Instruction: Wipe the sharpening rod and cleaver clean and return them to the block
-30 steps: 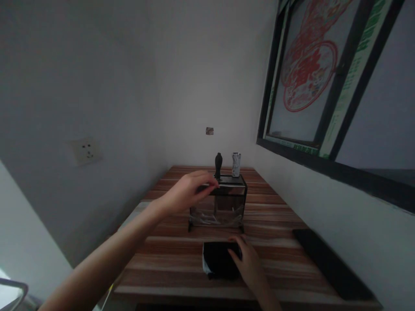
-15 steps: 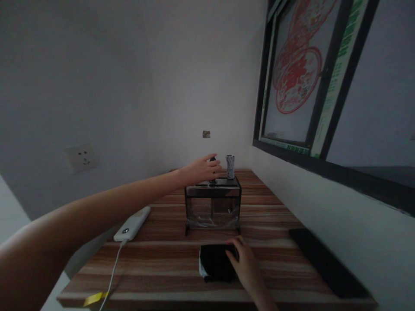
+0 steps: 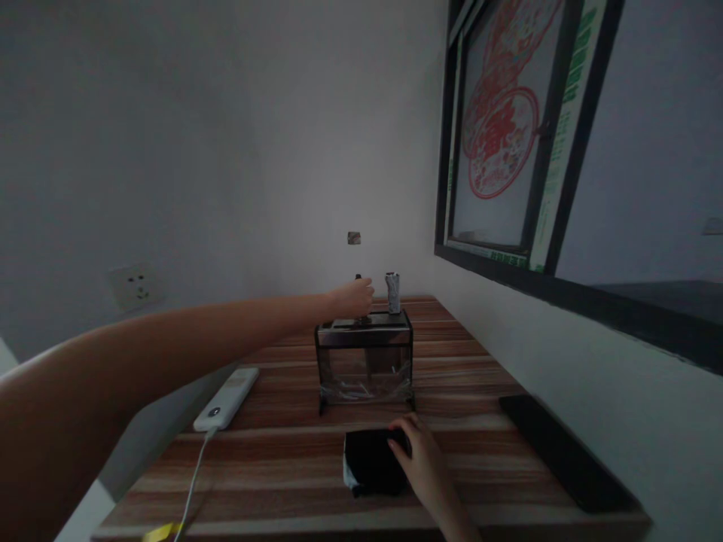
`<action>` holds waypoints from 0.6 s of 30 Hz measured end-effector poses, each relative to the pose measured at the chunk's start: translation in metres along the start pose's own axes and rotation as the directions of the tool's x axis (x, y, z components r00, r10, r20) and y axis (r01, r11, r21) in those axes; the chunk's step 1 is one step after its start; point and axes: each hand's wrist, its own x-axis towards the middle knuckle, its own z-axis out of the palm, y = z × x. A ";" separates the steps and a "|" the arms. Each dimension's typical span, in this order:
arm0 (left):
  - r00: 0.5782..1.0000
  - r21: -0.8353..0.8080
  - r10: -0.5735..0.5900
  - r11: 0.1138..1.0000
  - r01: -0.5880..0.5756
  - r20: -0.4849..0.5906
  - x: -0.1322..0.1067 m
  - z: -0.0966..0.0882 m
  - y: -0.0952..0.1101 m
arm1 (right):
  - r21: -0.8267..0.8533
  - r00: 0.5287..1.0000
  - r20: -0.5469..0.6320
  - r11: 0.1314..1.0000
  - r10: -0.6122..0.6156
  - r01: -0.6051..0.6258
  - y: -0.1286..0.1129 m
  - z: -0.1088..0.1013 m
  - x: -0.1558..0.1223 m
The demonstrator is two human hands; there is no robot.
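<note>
My left hand (image 3: 353,298) is closed around a slim upright object with a dark tip (image 3: 358,276). Most of that object is hidden by the fingers. It stands on or just above a black-framed box with clear sides (image 3: 364,369). To the right of this hand, a grey-white patterned cylinder (image 3: 393,293) is upright on the box top. Nearer to me, my right hand (image 3: 421,455) pinches the right edge of a flat black pouch-like thing (image 3: 373,461), which lies on the table and shows a pale left side.
A white power strip or power bank (image 3: 229,399) with a white cable (image 3: 196,474) lies left on the wood-grain table (image 3: 271,482). A yellow tag (image 3: 161,533) is at the front edge. Along the right wall lies a long black slab (image 3: 565,450). A framed window (image 3: 502,150) is above.
My left fingers, spread around the dark-tipped object before, have now closed on it. The right hand keeps its grip on the black pouch-like thing. The whole view has shifted slightly.
</note>
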 end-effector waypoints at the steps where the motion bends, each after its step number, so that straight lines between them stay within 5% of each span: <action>1: 1.000 0.002 -0.002 1.000 0.002 0.008 0.001 0.000 -0.002 | -0.003 1.000 0.003 1.000 0.002 -0.002 -0.001 -0.001 0.000; 18: 0.990 0.272 -0.022 0.962 -0.017 0.141 0.001 -0.056 -0.049 | 0.019 1.000 0.029 1.000 -0.008 0.008 0.001 -0.001 0.001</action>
